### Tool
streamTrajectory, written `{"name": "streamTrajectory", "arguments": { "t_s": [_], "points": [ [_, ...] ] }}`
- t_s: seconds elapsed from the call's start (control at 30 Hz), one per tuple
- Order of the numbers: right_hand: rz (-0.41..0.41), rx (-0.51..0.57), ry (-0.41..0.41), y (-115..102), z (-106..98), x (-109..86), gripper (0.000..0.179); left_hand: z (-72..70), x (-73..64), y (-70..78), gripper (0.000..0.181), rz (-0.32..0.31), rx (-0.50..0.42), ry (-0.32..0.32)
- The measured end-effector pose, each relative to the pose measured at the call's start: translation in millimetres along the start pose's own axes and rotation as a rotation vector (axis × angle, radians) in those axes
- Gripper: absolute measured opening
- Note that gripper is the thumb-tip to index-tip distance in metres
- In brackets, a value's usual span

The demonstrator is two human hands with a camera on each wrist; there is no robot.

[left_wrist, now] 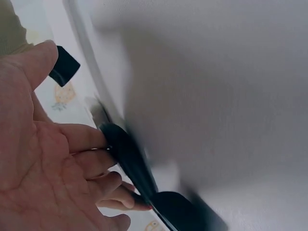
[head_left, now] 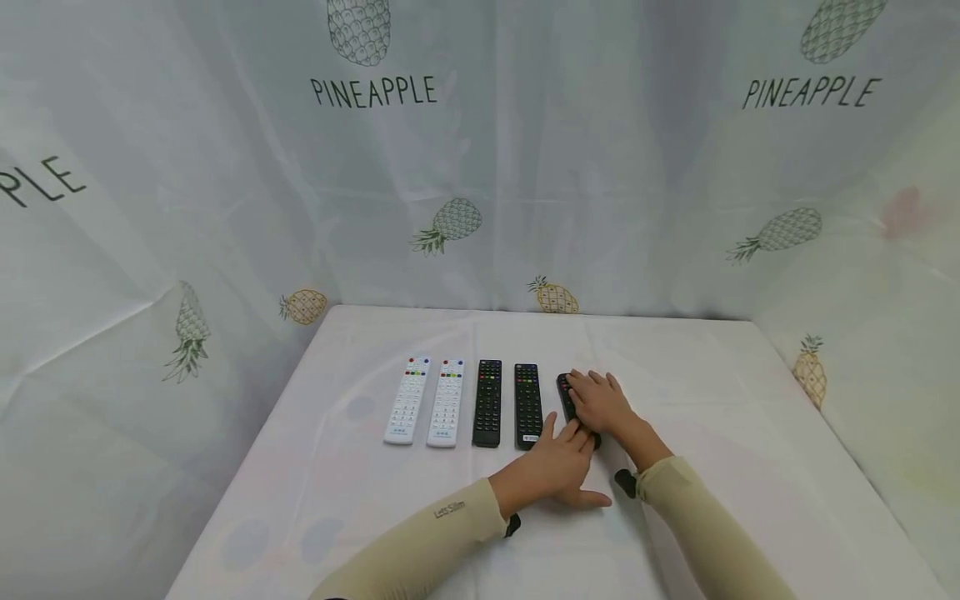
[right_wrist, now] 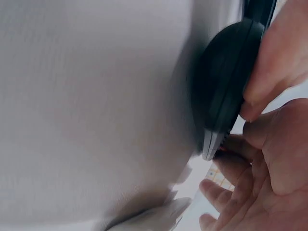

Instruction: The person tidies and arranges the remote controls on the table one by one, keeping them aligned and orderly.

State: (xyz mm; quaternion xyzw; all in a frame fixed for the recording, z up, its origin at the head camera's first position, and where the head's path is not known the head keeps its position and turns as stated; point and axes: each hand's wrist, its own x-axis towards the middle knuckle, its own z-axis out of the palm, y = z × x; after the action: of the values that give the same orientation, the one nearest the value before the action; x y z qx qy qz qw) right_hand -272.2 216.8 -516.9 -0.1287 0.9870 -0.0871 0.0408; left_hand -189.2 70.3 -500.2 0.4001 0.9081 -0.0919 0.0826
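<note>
A black remote control (head_left: 566,394) lies slightly slanted at the right end of a row on the table, partly covered by both hands. My left hand (head_left: 557,468) touches its near end with extended fingers, the thumb spread to the right. Over its far half rests my right hand (head_left: 600,407), fingers spread and pointing away from me. In the left wrist view, the left fingers (left_wrist: 86,162) meet the edge of a dark remote (left_wrist: 127,156). The right wrist view has the rounded end of a black remote (right_wrist: 226,77) close beside the fingers.
Left of the hands lie two more black remotes (head_left: 528,400) (head_left: 487,400) and two white remotes (head_left: 447,400) (head_left: 408,398), side by side. A white cloth covers the table (head_left: 390,517). Behind it hangs a pineapple-print curtain (head_left: 600,200). A small black piece (head_left: 626,483) sits at the right cuff.
</note>
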Motion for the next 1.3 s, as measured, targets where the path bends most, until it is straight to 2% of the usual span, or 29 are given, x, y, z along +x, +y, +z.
{"name": "streamTrajectory", "arguments": {
  "t_s": [0.23, 0.5, 0.97, 1.3],
  "points": [
    [0.049, -0.014, -0.005, -3, 1, -0.2, 0.046, -2.1, -3.8, -6.3, 0.095, 0.011, -0.018, 0.002],
    [0.029, -0.01, 0.014, -8, 1, 1.7, 0.047, -4.3, -8.4, -14.7, 0.092, -0.03, -0.059, -0.024],
    [0.067, -0.007, -0.025, -13, 1, 9.3, 0.048, -3.9, -8.0, -23.5, 0.09, -0.025, -0.092, -0.041],
    [0.085, 0.019, -0.029, -11, 6, 16.2, 0.05, -2.6, -8.0, -27.1, 0.092, -0.008, -0.097, -0.022]
  ]
}}
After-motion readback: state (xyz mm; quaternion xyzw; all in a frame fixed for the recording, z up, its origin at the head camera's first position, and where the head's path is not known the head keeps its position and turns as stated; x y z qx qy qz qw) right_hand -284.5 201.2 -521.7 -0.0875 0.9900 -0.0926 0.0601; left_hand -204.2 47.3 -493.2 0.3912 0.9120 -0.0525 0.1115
